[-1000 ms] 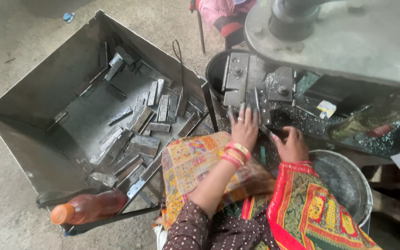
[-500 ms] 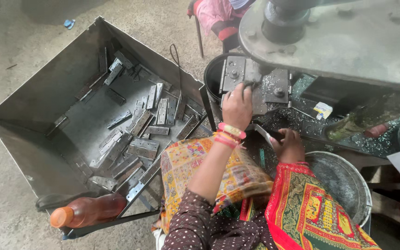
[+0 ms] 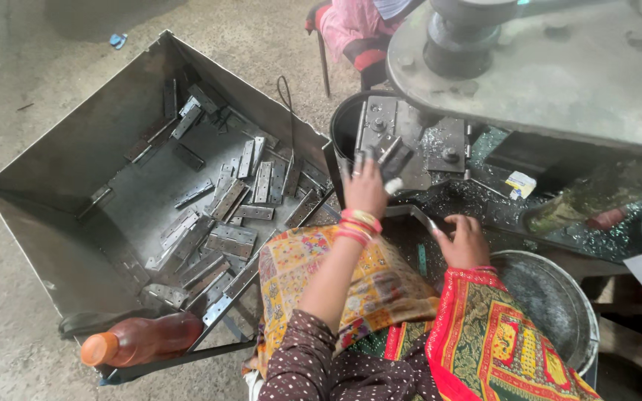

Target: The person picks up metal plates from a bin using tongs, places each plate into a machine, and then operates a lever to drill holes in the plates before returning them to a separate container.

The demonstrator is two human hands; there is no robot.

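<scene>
The person sits in front of a grey press machine (image 3: 559,82), and both hands are at its lower bed. The left hand (image 3: 366,189) is raised to the fixture block (image 3: 403,141) under the round head of the machine; its fingers are closed around a small flat metal hinge piece (image 3: 394,158), which it holds against the block. So the grip of this hand is narrow and holds the piece. On the wrist are red and yellow bangles (image 3: 360,224).

The right hand (image 3: 464,241) rests lower, on the dark tabletop (image 3: 484,200) of the machine, which is covered with metal chips. Its fingers are curved down, and near the fingertips lies a thin metal part (image 3: 423,217) — I cannot tell if the hand holds it or only touches it.

At the person's left side stands a large open sheet-metal bin (image 3: 76,171), tilted, with many flat grey hinge plates (image 3: 232,200) lying loose in its bottom. A plastic bottle with brown liquid and an orange cap (image 3: 139,339) lies just beside the near edge of the bin. At the right, below the tabletop, is a round metal basin (image 3: 559,297). A yellow patterned cloth (image 3: 336,282) covers the lap — a red one (image 3: 499,341) is beside it.
</scene>
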